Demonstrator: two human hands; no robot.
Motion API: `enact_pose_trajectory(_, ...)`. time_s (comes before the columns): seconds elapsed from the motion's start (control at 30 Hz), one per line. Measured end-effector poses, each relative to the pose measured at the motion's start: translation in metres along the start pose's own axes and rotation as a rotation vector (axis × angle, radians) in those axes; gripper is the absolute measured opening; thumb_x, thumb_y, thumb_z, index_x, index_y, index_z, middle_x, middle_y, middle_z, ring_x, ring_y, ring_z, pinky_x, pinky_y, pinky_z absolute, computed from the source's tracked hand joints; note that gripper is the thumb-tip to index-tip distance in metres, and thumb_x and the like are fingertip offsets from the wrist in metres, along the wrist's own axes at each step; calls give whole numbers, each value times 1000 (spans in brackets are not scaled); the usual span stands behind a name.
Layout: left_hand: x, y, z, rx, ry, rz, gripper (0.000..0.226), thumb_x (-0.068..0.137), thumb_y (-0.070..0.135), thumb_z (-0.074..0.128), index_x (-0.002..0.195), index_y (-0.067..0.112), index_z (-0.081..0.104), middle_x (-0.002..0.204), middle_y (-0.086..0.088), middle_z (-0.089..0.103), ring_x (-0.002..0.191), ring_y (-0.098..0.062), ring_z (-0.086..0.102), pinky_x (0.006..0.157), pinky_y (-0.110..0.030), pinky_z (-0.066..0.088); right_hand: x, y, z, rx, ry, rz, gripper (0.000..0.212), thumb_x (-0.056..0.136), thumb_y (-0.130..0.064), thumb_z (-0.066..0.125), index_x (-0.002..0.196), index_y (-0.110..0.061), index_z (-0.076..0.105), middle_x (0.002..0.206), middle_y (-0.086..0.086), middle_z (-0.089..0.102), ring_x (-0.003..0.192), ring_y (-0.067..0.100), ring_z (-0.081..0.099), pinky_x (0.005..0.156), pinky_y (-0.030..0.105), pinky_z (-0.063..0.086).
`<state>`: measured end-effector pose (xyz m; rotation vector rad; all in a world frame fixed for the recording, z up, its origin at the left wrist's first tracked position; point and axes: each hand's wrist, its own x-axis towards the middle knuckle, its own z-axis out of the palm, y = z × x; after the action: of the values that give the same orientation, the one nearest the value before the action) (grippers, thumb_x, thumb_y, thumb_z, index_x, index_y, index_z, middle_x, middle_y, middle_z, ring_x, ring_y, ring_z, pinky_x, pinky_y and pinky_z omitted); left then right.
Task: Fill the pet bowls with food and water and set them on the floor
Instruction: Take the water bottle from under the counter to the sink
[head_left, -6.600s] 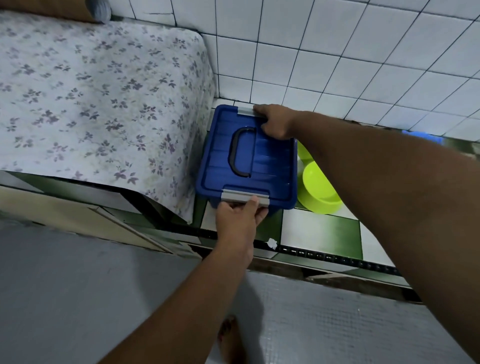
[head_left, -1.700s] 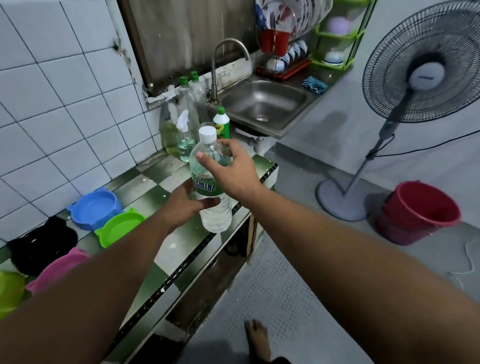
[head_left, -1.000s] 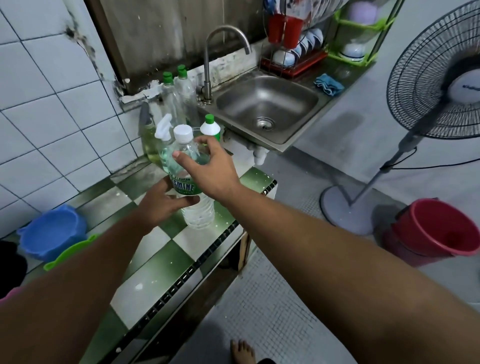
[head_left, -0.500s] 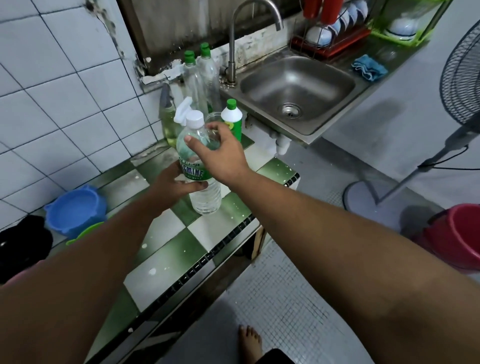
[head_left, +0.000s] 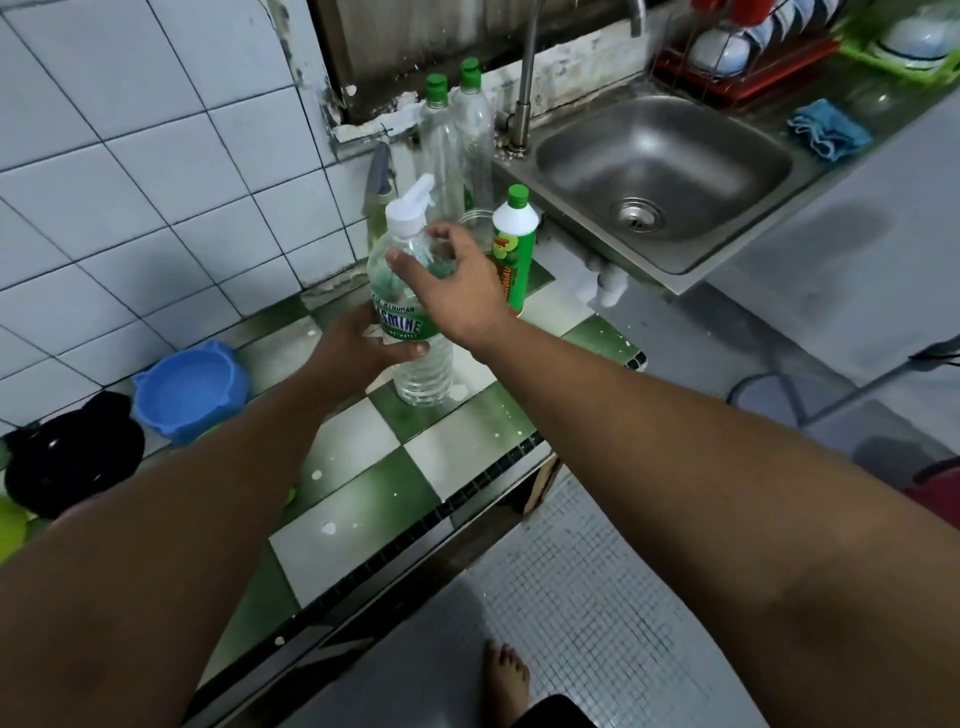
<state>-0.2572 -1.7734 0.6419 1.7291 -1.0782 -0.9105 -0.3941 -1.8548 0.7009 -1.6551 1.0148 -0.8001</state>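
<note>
Watching the head feed, I see the clear plastic water bottle with a green label (head_left: 404, 318) standing upright with its base on the green-and-white chequered tile counter (head_left: 363, 499), towards the end nearest the sink. Its white screw cap (head_left: 402, 219) is on. The left hand (head_left: 358, 347) grips the bottle at the label, fingers wrapped round the far side and thumb across the front. The right hand (head_left: 460, 291) sits at the bottle's shoulder, just under the cap, half open with the fingers loosely spread and the thumb in front of the plastic; I cannot tell whether it actually touches the bottle.

Just beside the right hand, on the sink side, stands a green plastic detergent bottle with a white neck and green cap (head_left: 515, 244). Behind it, against the wall, are two tall clear bottles with green caps (head_left: 442, 150), side by side.

Further along the counter to the left, near the white tiled wall (head_left: 130, 156), a round blue plastic pet bowl (head_left: 189, 387) sits right way up. A black bowl (head_left: 72, 454) is just beside it, and the edge of a lime-green bowl (head_left: 9, 530) shows at the frame's left border. All three are well apart from the bottle.

To the right, the stainless steel sink (head_left: 582, 156) has a steel tap (head_left: 524, 78) at its back corner and a crumpled blue cloth (head_left: 828, 127) on its far rim. A bare foot (head_left: 506, 680) stands on the grey floor below
</note>
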Motion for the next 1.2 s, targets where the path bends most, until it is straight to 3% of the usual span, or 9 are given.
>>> enact_pose_trajectory(0.1, 7, -5, -3, 51, 98, -14, 60, 71, 22, 92, 127, 23, 69, 114, 13, 73, 97, 5, 66, 76, -14, 47, 10, -3, 4, 14, -41, -11, 64, 83, -51, 72, 136, -20, 53, 134, 3, 59, 117, 14, 54, 106, 42, 47)
enact_pose_trajectory(0.33, 19, -14, -9, 126, 288, -49, 64, 65, 34, 96, 124, 25, 72, 111, 9, 75, 92, -4, 69, 74, -15, 47, 29, -8, 19, 17, -99, -44, 60, 88, -42, 70, 139, -17, 52, 136, 4, 59, 122, 17, 56, 109, 42, 45)
enact_pose_trajectory(0.43, 22, -21, -13, 126, 306, -62, 66, 63, 38, 96, 124, 26, 72, 111, 10, 76, 93, -10, 72, 80, -22, 52, 34, -7, 28, -6, -114, -29, 64, 85, -49, 68, 139, -21, 53, 136, 1, 60, 121, 18, 58, 107, 45, 47)
enact_pose_trajectory(0.63, 23, -24, -11, 51, 304, -64, 67, 65, 31, 96, 127, 24, 70, 115, 10, 75, 97, -11, 72, 76, -18, 50, 37, -6, 31, 9, -143, -25, 64, 86, -52, 66, 142, -26, 50, 142, -1, 56, 126, 18, 55, 109, 47, 44)
enact_pose_trajectory(0.73, 22, -23, -9, 71, 291, -56, 66, 66, 31, 96, 126, 26, 69, 106, 20, 73, 98, -6, 70, 73, -17, 49, 33, -2, 29, 33, -156, -20, 68, 85, -54, 66, 145, -30, 46, 145, -2, 53, 131, 17, 52, 112, 46, 43)
enact_pose_trajectory(0.9, 18, -23, -8, 132, 254, -35, 67, 70, 37, 93, 129, 26, 65, 107, 18, 69, 99, -9, 66, 74, -15, 45, 22, 1, 23, 38, -188, 50, 80, 83, -60, 67, 150, -28, 36, 146, 1, 52, 129, 20, 54, 109, 45, 46)
enact_pose_trajectory(1.13, 1, -12, -11, 193, 226, -2, 49, 79, 34, 88, 121, 33, 62, 100, 25, 63, 82, 21, 56, 70, -7, 44, -3, 0, 16, -10, -133, 60, 80, 85, -58, 67, 149, -23, 35, 144, 4, 53, 129, 22, 53, 109, 44, 46)
enact_pose_trajectory(1.2, -4, -8, -14, 202, 221, 21, 49, 78, 37, 88, 120, 32, 63, 108, 21, 68, 89, 21, 59, 78, -5, 45, -9, -4, 14, -21, -111, 58, 77, 86, -55, 68, 148, -21, 36, 143, 5, 54, 127, 22, 55, 108, 42, 47)
